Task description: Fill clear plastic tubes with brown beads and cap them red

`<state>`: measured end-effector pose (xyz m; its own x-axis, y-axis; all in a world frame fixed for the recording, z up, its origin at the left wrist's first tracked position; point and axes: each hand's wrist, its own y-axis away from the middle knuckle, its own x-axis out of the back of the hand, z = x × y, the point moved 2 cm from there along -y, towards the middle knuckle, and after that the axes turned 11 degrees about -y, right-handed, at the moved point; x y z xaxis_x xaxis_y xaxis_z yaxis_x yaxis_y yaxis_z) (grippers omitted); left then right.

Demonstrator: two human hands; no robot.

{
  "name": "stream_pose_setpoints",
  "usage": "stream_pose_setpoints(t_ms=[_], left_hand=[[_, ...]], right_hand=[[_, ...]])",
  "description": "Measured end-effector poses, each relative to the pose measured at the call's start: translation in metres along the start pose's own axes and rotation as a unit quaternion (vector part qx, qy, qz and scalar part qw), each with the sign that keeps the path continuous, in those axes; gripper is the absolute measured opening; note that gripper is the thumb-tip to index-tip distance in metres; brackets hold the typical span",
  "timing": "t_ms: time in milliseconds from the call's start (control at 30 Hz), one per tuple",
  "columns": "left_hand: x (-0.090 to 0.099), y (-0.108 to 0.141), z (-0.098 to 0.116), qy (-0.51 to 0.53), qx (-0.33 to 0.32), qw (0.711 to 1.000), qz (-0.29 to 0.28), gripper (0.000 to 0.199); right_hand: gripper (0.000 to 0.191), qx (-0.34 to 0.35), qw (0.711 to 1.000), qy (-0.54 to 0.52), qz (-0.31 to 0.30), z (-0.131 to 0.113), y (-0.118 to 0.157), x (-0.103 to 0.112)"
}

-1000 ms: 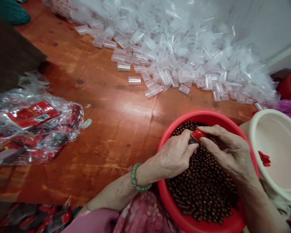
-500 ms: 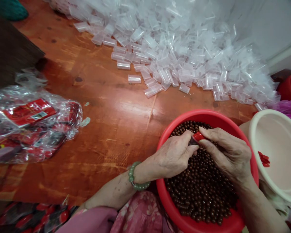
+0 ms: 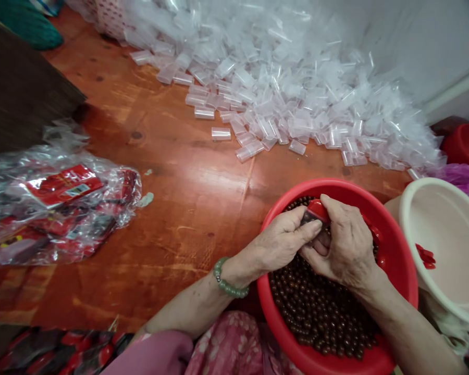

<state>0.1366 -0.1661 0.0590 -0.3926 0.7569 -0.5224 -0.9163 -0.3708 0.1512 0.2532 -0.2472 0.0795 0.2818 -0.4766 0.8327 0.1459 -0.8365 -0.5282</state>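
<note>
While left hand (image 3: 285,240) and right hand (image 3: 344,245) clamp fingers on a red piece (image 3: 317,210), the basin rim (image 3: 405,250) sits close.

Bright red basin (image 3: 399,255), dark brown beads (image 3: 320,317)

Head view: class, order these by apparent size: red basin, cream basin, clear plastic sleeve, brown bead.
Red basin and cream basin look too alike to rank; then clear plastic sleeve; then brown bead.
</note>
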Motion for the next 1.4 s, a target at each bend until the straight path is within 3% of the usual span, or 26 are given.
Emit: stream_pose_setpoints(t_ms=[433,667,867,1033,1267,1400], left_hand=[[0.001,-0.001,0.001,-0.007,-0.023,0.998,-0.058,0.044],[0.003,-0.001,-0.001,0.035,0.017,0.999,-0.024,0.044],[0.006,-0.002,-0.002,0.063,0.025,0.997,-0.021,0.039],[0.006,-0.003,-0.003,0.069,0.038,0.997,-0.013,0.05],[0.004,-0.004,-0.006,0.099,0.043,0.994,-0.012,0.049],[0.004,-0.003,-0.004,0.098,0.038,0.994,-0.017,0.05]], right_hand=[[0.073,0.006,1.0,-0.015,0.019,-0.003,-0.005,0.009],[0.07,-0.032,0.997,-0.075,-0.002,0.003,-0.006,0.003],[0.085,-0.056,0.992,-0.115,-0.005,0.001,-0.009,0.002],[0.077,-0.059,0.992,-0.11,0.001,0.001,-0.01,0.002],[0.077,-0.001,0.994,-0.101,0.032,-0.003,-0.009,0.001],[0.071,-0.082,0.989,-0.113,0.04,0.008,-0.004,0.002]])
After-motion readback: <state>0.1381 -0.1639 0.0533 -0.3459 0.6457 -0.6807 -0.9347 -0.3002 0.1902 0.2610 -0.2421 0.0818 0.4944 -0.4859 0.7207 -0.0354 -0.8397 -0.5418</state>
